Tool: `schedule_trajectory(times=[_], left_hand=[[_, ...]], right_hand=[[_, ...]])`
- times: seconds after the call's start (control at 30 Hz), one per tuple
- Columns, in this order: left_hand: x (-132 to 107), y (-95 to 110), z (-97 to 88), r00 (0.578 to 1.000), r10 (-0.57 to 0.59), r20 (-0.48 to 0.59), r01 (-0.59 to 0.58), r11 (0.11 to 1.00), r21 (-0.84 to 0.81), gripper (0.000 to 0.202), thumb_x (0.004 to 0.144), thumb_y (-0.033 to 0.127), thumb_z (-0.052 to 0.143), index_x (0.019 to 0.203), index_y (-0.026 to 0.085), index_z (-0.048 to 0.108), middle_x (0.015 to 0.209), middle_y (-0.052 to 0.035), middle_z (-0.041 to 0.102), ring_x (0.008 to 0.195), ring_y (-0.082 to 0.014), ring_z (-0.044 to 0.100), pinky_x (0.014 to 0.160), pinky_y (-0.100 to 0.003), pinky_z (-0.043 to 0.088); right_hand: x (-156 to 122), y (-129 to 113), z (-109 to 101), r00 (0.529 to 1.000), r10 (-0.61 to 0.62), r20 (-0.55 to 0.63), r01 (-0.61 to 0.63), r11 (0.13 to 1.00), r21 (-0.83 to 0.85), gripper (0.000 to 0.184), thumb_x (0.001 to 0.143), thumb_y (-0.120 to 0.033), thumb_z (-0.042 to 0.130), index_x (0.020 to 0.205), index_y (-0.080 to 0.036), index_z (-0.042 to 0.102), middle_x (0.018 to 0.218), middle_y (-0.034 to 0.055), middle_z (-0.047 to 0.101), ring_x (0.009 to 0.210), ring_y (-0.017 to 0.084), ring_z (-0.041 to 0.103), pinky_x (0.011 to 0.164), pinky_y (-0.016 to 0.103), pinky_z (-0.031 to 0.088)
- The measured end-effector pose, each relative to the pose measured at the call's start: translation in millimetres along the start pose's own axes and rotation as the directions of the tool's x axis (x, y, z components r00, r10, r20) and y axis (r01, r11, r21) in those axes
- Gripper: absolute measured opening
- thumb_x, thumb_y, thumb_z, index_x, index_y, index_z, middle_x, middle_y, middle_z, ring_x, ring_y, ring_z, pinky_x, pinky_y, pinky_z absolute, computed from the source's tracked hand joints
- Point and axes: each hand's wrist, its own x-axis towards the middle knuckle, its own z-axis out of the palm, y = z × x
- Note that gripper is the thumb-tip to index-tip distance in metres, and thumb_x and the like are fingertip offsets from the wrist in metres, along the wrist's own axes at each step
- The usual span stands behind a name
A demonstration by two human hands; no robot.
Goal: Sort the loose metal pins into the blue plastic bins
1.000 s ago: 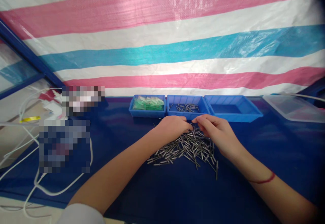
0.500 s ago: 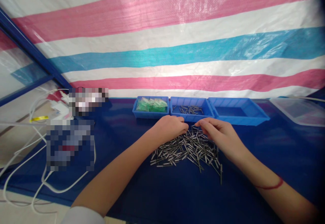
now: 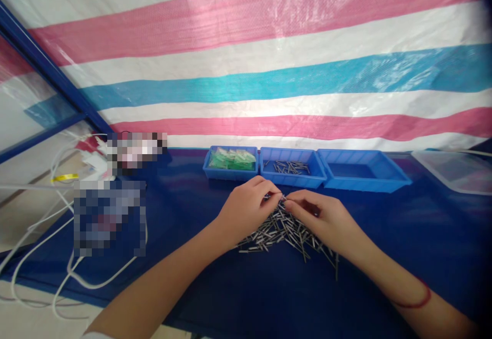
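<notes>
A loose heap of several thin metal pins lies on the dark blue table cover. My left hand rests on the heap's far left side, fingers curled and pinched at the tips. My right hand sits on the far right side, fingers also pinched. The fingertips of both hands meet over the top of the heap around a pin; what exactly each one grips is too small to make out. A thin red band circles my right wrist.
Three blue trays stand in a row behind the heap: the left one holds green packets, the middle one a few pins, the right one looks bare. A clear plastic lid lies far right. White cables trail at the left edge.
Both hands have drawn back toward me over the heap and closed together, fingertips now touching. The view has shifted slightly down and left.
</notes>
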Motion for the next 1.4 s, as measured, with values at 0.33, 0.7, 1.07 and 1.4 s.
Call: schedule_trajectory(times=[0.33, 0.7, 1.07, 1.4], left_hand=[[-15, -10, 9.5, 0.992, 0.026, 0.124, -0.017, 0.997, -0.077, 0.022, 0.093, 0.031, 0.048, 0.095, 0.017, 0.065, 0.089, -0.0039, 0.065, 0.079, -0.0144, 0.060, 0.073, -0.024, 0.044], [-17, -2, 19.5, 0.997, 0.009, 0.071, 0.003, 0.986, -0.170, 0.025, 0.092, 0.032, 0.050, 0.075, 0.016, 0.059, 0.067, 0.0009, 0.052, 0.065, -0.0111, 0.050, 0.062, -0.021, 0.038], [-19, -3, 20.8, 0.997, 0.027, 0.077, -0.011, 0.981, -0.193, 0.024, 0.091, 0.031, 0.050, 0.073, 0.016, 0.057, 0.066, 0.0012, 0.052, 0.063, -0.0109, 0.050, 0.059, -0.022, 0.037], [-18, -11, 10.3, 0.996, -0.086, 0.001, 0.084, 0.967, -0.240, 0.019, 0.087, 0.035, 0.058, 0.088, 0.018, 0.065, 0.082, -0.0009, 0.064, 0.066, -0.0106, 0.055, 0.063, -0.022, 0.043]], right_hand=[[1, -2, -1, 0.998, 0.009, 0.065, -0.020, 0.983, 0.182, 0.022, 0.083, -0.039, 0.060, 0.087, -0.019, 0.067, 0.081, 0.0051, 0.068, 0.067, 0.016, 0.057, 0.058, 0.028, 0.044], [-6, -7, 10, 0.996, 0.010, -0.089, 0.011, 0.973, 0.229, 0.022, 0.082, -0.039, 0.063, 0.088, -0.019, 0.067, 0.086, 0.0062, 0.068, 0.079, 0.019, 0.061, 0.070, 0.031, 0.049], [-9, -15, 4, 0.971, -0.226, -0.084, 0.225, 0.974, -0.021, 0.016, 0.089, -0.027, 0.053, 0.091, -0.021, 0.068, 0.090, 0.0070, 0.068, 0.074, 0.017, 0.061, 0.061, 0.029, 0.045], [-3, -7, -1, 0.974, -0.216, -0.073, 0.213, 0.976, -0.048, 0.021, 0.091, -0.032, 0.051, 0.095, -0.022, 0.068, 0.094, 0.0090, 0.068, 0.083, 0.021, 0.063, 0.067, 0.033, 0.050]])
